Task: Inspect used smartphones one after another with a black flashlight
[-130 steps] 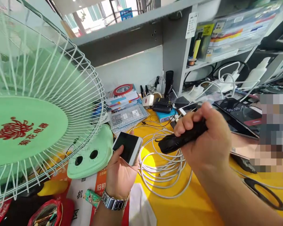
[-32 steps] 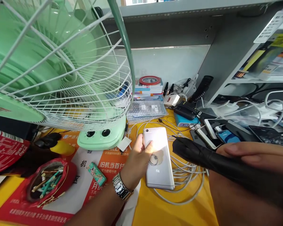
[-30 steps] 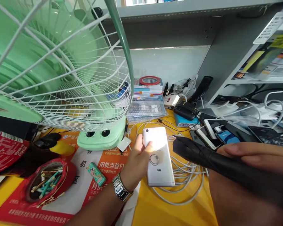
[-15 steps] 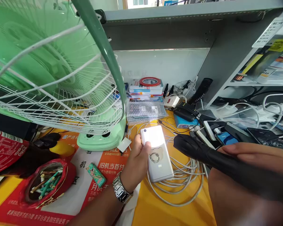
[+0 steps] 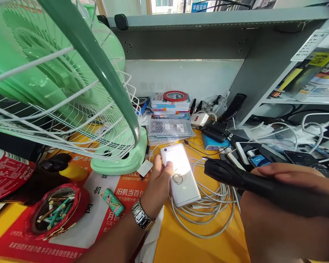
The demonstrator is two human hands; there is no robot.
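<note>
My left hand [image 5: 158,186] holds a silver Xiaomi smartphone [image 5: 186,190] with its back facing up, and a metal ring holder [image 5: 177,179] is stuck to that back. A steel wristwatch [image 5: 143,215] sits on my left wrist. My right hand [image 5: 279,204] grips a long, tapered black tool [image 5: 235,176], its narrow end pointing left towards the phone without touching it. The tool's exact kind is hidden by my fingers and its dark surface. A coil of white cable [image 5: 208,215] lies under and beside the phone.
A green electric fan [image 5: 55,69] with a white wire guard stands at the left, close to my left hand. Several phones [image 5: 259,160] lie at the right. A red pouch [image 5: 55,215] holds swabs. A shelf overhangs the yellow desk mat [image 5: 175,241].
The phone now shows its back instead of its dark screen, and it has tilted slightly. My right hand has lowered the black tool to a more level position. The view has shifted towards the right.
</note>
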